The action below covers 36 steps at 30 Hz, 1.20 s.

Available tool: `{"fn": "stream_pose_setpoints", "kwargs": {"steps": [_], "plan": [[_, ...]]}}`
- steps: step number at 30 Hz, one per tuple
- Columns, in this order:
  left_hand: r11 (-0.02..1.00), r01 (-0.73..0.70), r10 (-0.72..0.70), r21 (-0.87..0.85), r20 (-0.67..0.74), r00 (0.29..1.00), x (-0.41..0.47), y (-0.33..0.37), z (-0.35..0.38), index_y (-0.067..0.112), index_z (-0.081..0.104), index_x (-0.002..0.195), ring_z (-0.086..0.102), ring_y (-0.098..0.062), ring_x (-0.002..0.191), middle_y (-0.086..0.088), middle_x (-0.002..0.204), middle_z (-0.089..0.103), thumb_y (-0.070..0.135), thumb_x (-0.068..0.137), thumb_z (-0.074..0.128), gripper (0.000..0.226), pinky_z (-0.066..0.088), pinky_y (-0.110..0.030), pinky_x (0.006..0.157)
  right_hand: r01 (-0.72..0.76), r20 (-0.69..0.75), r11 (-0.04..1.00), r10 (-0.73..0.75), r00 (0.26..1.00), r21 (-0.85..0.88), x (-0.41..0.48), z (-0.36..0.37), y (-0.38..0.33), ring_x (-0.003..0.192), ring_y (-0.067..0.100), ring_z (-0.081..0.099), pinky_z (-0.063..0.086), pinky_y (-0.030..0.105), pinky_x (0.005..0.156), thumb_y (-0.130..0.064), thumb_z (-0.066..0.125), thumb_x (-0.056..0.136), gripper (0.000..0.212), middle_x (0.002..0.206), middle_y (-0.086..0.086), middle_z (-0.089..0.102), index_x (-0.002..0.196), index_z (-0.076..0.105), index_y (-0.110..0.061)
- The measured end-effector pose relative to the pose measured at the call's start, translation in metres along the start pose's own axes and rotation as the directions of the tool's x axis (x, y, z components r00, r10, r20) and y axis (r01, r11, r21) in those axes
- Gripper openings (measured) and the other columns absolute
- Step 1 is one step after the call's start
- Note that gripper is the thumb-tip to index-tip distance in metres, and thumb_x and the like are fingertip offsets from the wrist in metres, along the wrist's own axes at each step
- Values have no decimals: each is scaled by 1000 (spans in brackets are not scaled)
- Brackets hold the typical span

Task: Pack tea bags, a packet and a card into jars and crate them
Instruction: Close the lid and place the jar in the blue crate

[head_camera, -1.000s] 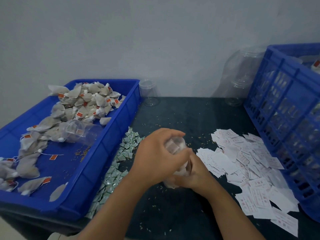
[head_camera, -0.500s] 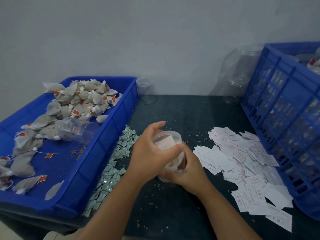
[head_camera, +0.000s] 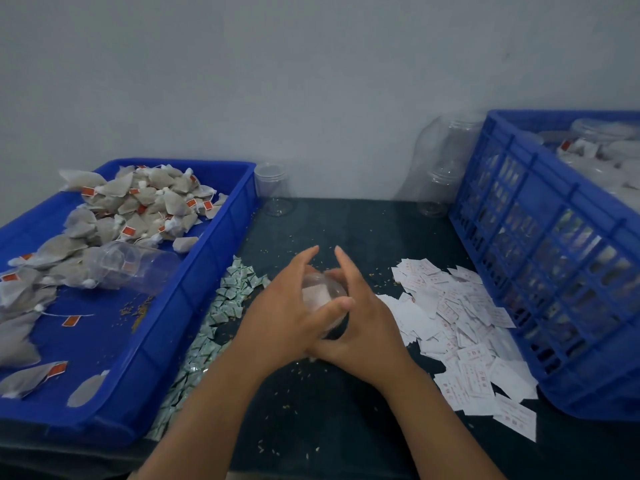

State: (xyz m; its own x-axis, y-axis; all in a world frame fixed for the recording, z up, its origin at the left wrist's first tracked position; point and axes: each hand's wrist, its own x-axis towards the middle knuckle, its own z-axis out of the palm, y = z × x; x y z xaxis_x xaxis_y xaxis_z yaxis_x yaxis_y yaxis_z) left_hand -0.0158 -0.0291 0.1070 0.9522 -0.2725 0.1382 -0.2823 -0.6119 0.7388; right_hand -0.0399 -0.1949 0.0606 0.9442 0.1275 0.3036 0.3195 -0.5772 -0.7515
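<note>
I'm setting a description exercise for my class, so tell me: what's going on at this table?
A person holds a small clear plastic jar between the left hand and right hand over the dark table; a white card shows inside it. Grey tea bags lie in the blue plastic tray on the left, small green-and-white packets beside it, loose white paper cards on the right. Filled jars sit in the blue slatted crate.
</note>
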Motion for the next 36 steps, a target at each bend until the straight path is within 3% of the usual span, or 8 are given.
{"fn": "stream_pose_setpoints", "kwargs": {"steps": [5, 11, 16, 19, 22, 26, 29, 36], "plan": [[958, -75, 77, -277, -3, 997, -1, 16, 15, 44, 32, 156, 41, 17, 132, 27, 146, 44, 70, 95, 42, 67, 36, -6, 103, -29, 124, 982, 53, 991, -186, 4, -42, -28, 126, 2, 58, 54, 27, 96, -64, 70, 71, 100, 145, -23, 54, 161, 30, -52], [713, 28, -104, -701, -67, 992, 28, 65, 49, 42, 70, 115, 71, -7, 110, 16, 120, 71, 46, 110, 37, 33, 56, -31, 90, -92, 2, 944, 98, 995, -318, -25, -129, -36, 115, 0, 57, 54, 30, 99, -67, 79, 73, 80, 128, -26, 51, 144, 45, -51], [825, 69, -34, -561, 73, 997, 60, 107, 82, 38, 72, 98, 72, -5, 92, 14, 101, 75, 34, 107, 50, 24, 61, -38, 79, -81, -278, 891, -51, 959, -446, -39, -232, -58, 116, -6, 56, 44, 15, 94, -77, 71, 73, 77, 128, -28, 55, 141, 51, -50], [916, -193, 237, -353, 86, 968, 73, 143, 102, 48, 64, 106, 64, 9, 96, 23, 104, 70, 37, 106, 54, 15, 51, -20, 74, -134, -446, 861, -115, 888, -490, -26, -297, -79, 107, -2, 59, 40, 11, 87, -78, 71, 74, 78, 124, -20, 60, 142, 55, -43], [841, -470, 503, -267, 69, 861, 83, 186, 124, 42, 50, 141, 52, 6, 123, 23, 140, 51, 28, 108, 49, 36, 47, -24, 103, -221, -544, 829, -116, 831, -514, 8, -358, -84, 96, 7, 59, 41, 17, 81, -76, 72, 75, 81, 115, -11, 61, 143, 58, -35], [724, -664, 690, -188, 176, 702, 102, 223, 146, 40, 36, 157, 7, 1, 157, 19, 169, 21, 1, 102, 42, 68, 15, -29, 128, -379, -532, 709, 7, 847, -595, 79, -416, -60, 117, 23, 61, 41, 32, 90, -68, 77, 75, 88, 135, 3, 64, 150, 58, -25], [676, -720, 736, -155, 175, 654, 116, 223, 160, 28, 51, 149, 14, -4, 157, 11, 162, 38, -9, 91, 46, 69, 18, -40, 130, -463, -505, 617, 122, 855, -636, 123, -431, -24, 132, 35, 60, 45, 38, 94, -59, 85, 80, 90, 148, 15, 60, 154, 54, -19], [655, -712, 738, -254, 14, 674, 117, 217, 180, 28, 59, 135, 11, 13, 149, 20, 145, 44, -12, 83, 46, 66, 5, -5, 119, -552, -470, 567, 300, 830, -612, 167, -420, 63, 129, 37, 60, 46, 37, 90, -48, 85, 83, 88, 147, 18, 56, 156, 50, -14]]}}
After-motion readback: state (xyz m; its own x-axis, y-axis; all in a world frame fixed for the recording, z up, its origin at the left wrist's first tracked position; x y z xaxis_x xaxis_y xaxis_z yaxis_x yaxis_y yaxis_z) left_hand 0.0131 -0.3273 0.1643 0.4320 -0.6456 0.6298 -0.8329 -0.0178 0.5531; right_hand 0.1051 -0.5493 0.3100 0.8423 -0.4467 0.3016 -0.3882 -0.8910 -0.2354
